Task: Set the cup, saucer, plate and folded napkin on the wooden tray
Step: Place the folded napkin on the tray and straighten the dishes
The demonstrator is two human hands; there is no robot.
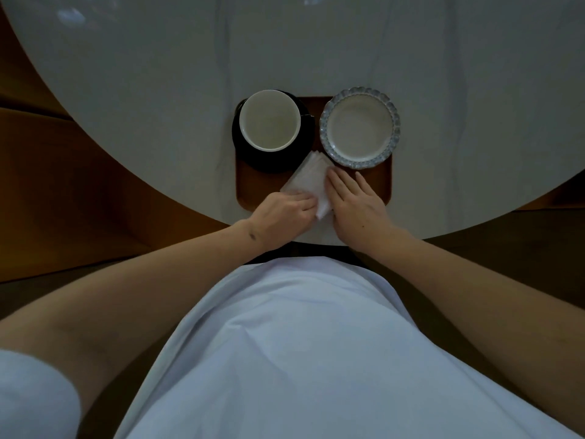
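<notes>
**Napkin being squared on tray; other three pieces in place**

Nearest, the folded napkin (pixel 308 182) is being handled at the tray's near edge, one corner overhanging toward the table (pixel 158 90). It is being pressed down by the left hand (pixel 285 213), fingers laid over its near-left edge; whether they are flat or curled under cannot be told. The right hand (pixel 356 202) is being rested flat, fingers straight and together, against the napkin's right edge, judged to be aligning it. The wooden tray (pixel 376 182) is lying on the table. Farther back, the cup (pixel 269 121) is sitting upright and empty on the dark saucer (pixel 272 160), left; the scalloped plate (pixel 360 127), empty, right.
</notes>
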